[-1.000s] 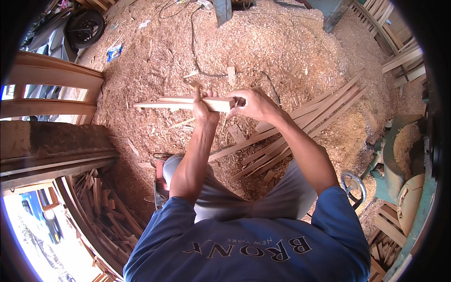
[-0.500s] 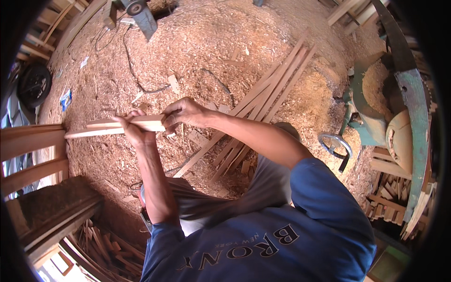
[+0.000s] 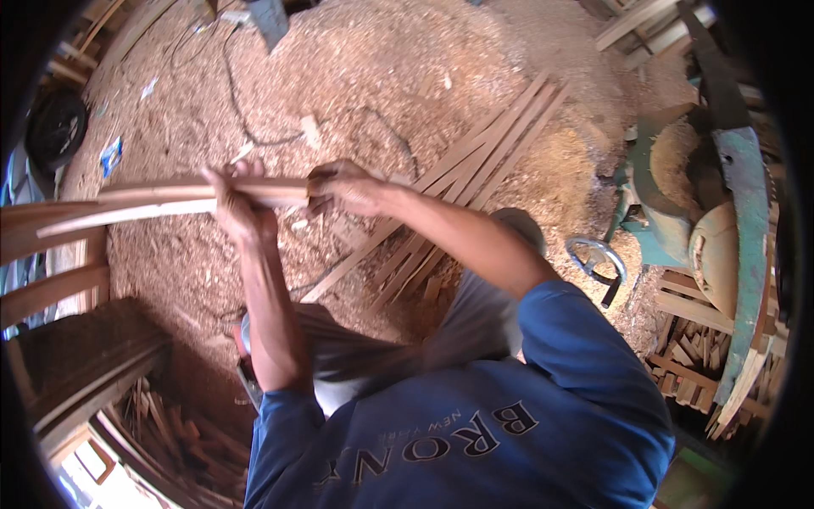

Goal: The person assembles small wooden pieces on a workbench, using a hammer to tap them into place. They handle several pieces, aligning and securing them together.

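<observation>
Several thin wooden strips (image 3: 153,210) lie together in my two hands, held out in front of me toward the left. My left hand (image 3: 239,204) is wrapped round them partway along, thumb on the near side and fingers over the far side. At their right end, my right hand (image 3: 343,188) grips the strips with bent fingers. The left ends of the strips reach over the floor, close to a wooden frame (image 3: 59,293). How many strips are in the bundle I cannot tell.
Long wooden strips (image 3: 483,161) lie crossed on a floor of wood shavings (image 3: 390,51). A dark cable (image 3: 233,93) snakes across it. To the right stands a green machine (image 3: 661,187) with a handwheel (image 3: 598,263); offcuts (image 3: 695,360) are stacked below it. A black wheel (image 3: 58,127) is at far left.
The strips have swung up slightly and now extend further left, over the wooden frame. My right hand has shifted a little right and up. My head view has tilted slightly.
</observation>
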A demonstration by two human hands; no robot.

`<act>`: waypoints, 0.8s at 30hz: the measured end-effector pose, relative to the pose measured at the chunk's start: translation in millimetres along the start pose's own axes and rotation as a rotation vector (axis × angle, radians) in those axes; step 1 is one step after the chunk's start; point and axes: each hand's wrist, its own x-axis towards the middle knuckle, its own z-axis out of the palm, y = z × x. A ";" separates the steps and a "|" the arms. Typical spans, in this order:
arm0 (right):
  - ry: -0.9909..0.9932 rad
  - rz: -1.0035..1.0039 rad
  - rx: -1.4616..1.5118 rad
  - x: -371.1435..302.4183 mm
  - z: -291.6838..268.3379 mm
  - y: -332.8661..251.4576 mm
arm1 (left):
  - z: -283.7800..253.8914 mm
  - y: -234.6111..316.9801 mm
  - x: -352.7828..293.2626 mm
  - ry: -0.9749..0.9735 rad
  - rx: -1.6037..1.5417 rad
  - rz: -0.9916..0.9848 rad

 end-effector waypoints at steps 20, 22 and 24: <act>-0.074 0.824 -2.275 -46.5 -146.3 61.3 | -17.0 35.0 15.7 -0.236 0.129 0.077; -0.102 0.719 -2.267 -40.0 -135.1 61.7 | -15.8 32.0 13.0 -0.182 0.189 0.058; -0.019 0.515 -2.241 -33.1 -126.8 59.0 | -13.2 28.8 10.8 -0.242 0.162 0.074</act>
